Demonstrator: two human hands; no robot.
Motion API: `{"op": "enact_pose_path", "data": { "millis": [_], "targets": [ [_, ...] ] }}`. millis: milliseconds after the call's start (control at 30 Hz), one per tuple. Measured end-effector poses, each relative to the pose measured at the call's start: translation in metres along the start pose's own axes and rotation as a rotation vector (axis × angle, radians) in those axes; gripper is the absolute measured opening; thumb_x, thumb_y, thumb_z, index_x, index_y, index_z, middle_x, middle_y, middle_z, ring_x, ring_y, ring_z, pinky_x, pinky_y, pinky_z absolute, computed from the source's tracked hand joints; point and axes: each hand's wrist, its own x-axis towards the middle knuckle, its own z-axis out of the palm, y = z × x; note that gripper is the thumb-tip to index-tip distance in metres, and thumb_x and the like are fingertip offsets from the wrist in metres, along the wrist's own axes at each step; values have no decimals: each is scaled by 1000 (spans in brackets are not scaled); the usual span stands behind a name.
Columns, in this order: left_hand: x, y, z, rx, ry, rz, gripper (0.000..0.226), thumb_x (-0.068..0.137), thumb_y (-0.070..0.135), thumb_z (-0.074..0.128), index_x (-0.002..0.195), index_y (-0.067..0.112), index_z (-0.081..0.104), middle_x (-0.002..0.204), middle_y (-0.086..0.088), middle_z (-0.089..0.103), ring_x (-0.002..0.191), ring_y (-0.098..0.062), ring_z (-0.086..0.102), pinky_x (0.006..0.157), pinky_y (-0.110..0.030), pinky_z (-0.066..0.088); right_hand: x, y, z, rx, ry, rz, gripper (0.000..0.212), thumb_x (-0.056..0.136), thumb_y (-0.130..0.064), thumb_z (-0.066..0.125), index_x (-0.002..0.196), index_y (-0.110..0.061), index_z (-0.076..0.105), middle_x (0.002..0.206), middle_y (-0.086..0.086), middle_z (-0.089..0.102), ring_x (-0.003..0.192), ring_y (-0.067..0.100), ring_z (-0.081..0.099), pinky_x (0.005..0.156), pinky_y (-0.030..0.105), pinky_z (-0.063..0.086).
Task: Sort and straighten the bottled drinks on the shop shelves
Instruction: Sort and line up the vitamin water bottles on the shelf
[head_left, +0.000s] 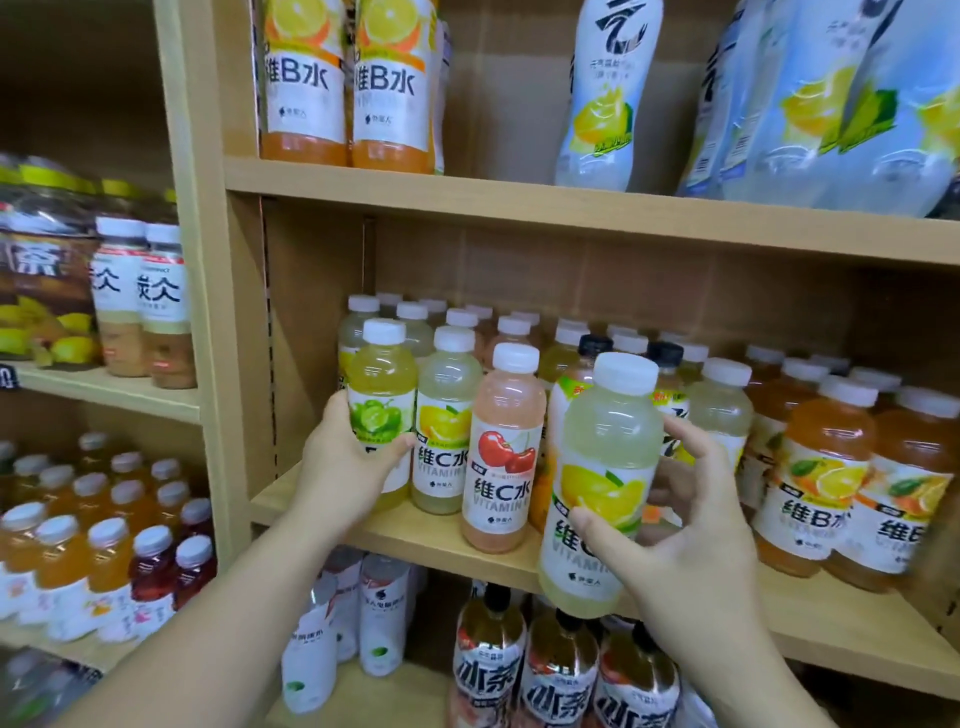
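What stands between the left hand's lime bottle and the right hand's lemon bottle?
Head view shows two upright bottles: the shelved lemon bottle and the cherry bottle.

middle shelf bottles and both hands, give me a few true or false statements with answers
1. The right hand holds a pale lemon-label plastic bottle in front of the wooden shelf. True.
2. The left hand touches nothing. False: it grips a yellow-green lime-label bottle.
3. A pink cherry-label bottle stands upright between the two hands. True.
4. Every cap on that shelf is white. False: two black caps show further back.
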Motion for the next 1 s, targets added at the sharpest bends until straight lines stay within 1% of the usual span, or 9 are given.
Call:
{"op": "enact_pose_path", "data": {
  "millis": [100, 200, 300, 367, 467, 567, 800, 933, 1000],
  "targets": [
    [-12, 0, -13, 39, 71, 0, 53, 83, 31, 83, 127, 30, 54, 108, 17, 67, 99, -11, 65, 80, -35, 54, 1, -3, 5, 33, -52, -27, 92, 59, -29, 94, 124, -65, 40, 112, -29, 66, 101, 2, 66, 70, 25, 59],
    [-27, 2, -33, 44, 137, 25, 48, 84, 30, 82, 123, 31, 54, 106, 19, 66, 96, 3, 62, 73, -25, 49, 0, -3, 15, 75, -91, -69, 92, 57, -28, 93, 124, -64, 42, 113, -28, 66, 101, 4, 66, 73, 21, 57],
    [-36, 3, -54, 9, 196, 23, 42, 84, 35, 82, 118, 33, 57, 105, 13, 72, 95, -5, 68, 80, -38, 57, 0, -8, 34, 124, -153, -78, 91, 61, -30, 92, 122, -70, 37, 119, -36, 60, 105, -1, 63, 76, 17, 56],
    [-41, 3, -68, -27, 180, 22, 41, 84, 35, 82, 118, 34, 60, 105, 12, 74, 95, -9, 71, 83, -45, 59, -1, -11, 52, 141, -183, -84, 89, 64, -34, 91, 122, -71, 35, 121, -36, 59, 105, -3, 63, 74, 18, 56],
    [-45, -1, -85, -30, 128, 44, 42, 84, 31, 82, 121, 35, 63, 105, 19, 74, 95, -2, 70, 81, -38, 58, 2, -19, 81, 142, -210, -92, 90, 68, -32, 92, 123, -73, 32, 123, -33, 61, 108, -5, 64, 80, 21, 58],
    [-42, -15, -99, -49, 109, 57, 40, 85, 29, 81, 120, 37, 64, 104, 25, 72, 92, 3, 68, 78, -32, 55, 12, -28, 112, 133, -224, -78, 89, 70, -32, 92, 121, -73, 31, 121, -38, 59, 104, -9, 64, 80, 19, 57],
    [-14, -50, -138, -88, 58, 93, 36, 83, 34, 81, 115, 40, 65, 104, 17, 73, 95, -4, 68, 81, -39, 54, 44, -37, 200, 67, -91, -12, 85, 75, -30, 90, 136, -53, 35, 117, -27, 64, 107, -4, 64, 89, 31, 57],
    [3, -67, -155, -80, 1, 137, 45, 79, 28, 84, 118, 40, 63, 105, 24, 71, 97, 2, 66, 80, -29, 50, 65, -32, 250, -13, -41, 17, 87, 76, -29, 89, 140, -46, 32, 124, -18, 65, 112, 6, 64, 94, 39, 56],
    [11, -75, -161, -97, -28, 148, 45, 79, 25, 85, 114, 42, 63, 103, 28, 71, 95, 4, 67, 79, -24, 52, 73, -29, 269, -68, -31, 50, 87, 77, -29, 88, 140, -46, 30, 123, -15, 66, 111, 11, 65, 93, 37, 55]
  ]
}}
